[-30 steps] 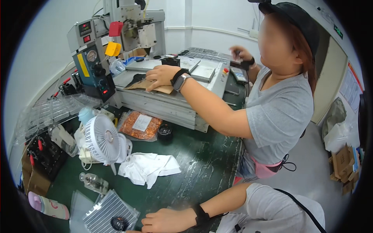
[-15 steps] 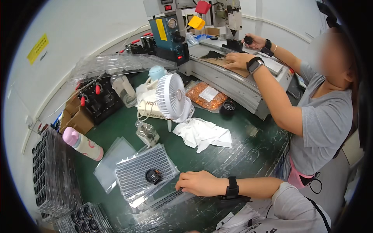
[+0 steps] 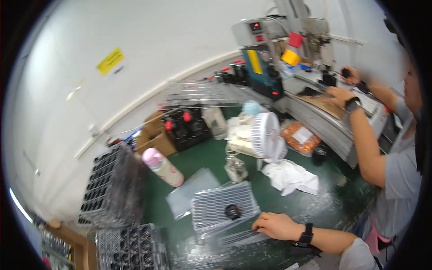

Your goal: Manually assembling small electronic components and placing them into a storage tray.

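Observation:
My right hand (image 3: 278, 226), wearing a black wristband, rests low over the green table with its fingers curled onto the end of a narrow clear strip with dark rows (image 3: 243, 237). Left of it lies a stack of clear sheets with dark rows (image 3: 216, 204). A round black part (image 3: 233, 212) sits on that stack. Frosted plastic sheets (image 3: 189, 191) stick out behind it. My left hand is out of the picture. Motion blur softens the fine detail.
Trays of round black parts (image 3: 130, 247) stand at the lower left, beside a tall tray stack (image 3: 112, 191). Behind are a pink-capped bottle (image 3: 164, 167), a glass bottle (image 3: 236, 170), a white fan (image 3: 266, 135) and a white cloth (image 3: 290, 176). A co-worker's hands (image 3: 339, 96) are at a machine.
My view has swung left, so everything sits further right in the picture and more trays show at the lower left. My right hand stays at the strip.

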`<state>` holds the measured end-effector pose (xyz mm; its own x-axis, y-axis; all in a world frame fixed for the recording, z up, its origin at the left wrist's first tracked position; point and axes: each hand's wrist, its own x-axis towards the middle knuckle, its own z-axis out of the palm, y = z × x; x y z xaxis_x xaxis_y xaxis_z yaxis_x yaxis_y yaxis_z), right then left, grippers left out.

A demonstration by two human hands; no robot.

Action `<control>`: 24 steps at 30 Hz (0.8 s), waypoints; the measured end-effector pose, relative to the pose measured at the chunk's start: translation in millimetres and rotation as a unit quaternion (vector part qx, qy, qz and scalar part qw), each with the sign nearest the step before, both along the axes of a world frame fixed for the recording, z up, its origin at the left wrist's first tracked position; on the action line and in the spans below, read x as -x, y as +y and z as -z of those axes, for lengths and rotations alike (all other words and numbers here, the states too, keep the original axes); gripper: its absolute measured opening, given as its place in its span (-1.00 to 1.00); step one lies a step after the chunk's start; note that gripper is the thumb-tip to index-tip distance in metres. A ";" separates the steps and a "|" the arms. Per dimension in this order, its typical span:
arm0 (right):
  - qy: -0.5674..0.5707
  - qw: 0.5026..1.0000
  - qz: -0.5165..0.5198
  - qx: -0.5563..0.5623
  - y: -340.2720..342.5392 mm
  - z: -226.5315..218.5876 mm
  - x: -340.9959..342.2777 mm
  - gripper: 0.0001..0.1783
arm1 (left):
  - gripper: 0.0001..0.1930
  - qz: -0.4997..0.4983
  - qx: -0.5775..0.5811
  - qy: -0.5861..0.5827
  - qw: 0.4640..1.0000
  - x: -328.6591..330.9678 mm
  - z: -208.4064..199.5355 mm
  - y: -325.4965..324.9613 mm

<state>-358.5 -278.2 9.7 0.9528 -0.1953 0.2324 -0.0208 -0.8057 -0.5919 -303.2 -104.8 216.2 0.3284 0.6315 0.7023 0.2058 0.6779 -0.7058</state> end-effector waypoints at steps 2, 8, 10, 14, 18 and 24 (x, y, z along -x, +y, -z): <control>-0.009 1.000 0.001 0.003 -0.2 1.0 7.3 -0.83 | -0.84 -0.014 0.022 0.000 1.000 -0.5 -3.6 0.6; -0.013 1.000 -0.007 0.005 0.3 1.9 0.3 -0.81 | -0.82 0.244 -0.256 0.131 0.926 -4.8 -8.4 4.1; 0.022 1.000 0.000 0.006 -5.9 3.3 -5.0 -0.83 | -0.79 0.279 -0.289 0.094 0.911 -12.9 3.7 -0.2; 0.003 1.000 0.019 0.002 -2.5 -13.7 -6.8 -0.83 | -0.61 0.402 -0.390 -0.074 0.825 13.6 1.5 -18.0; 0.025 0.999 0.017 -0.016 -5.3 -9.3 -11.4 -0.83 | -0.39 0.509 -0.462 -0.252 0.681 32.2 -0.3 -56.2; 0.017 1.000 0.018 0.016 6.0 -9.5 -0.3 -0.81 | -0.34 0.489 -0.618 -0.389 0.477 36.0 39.6 -48.7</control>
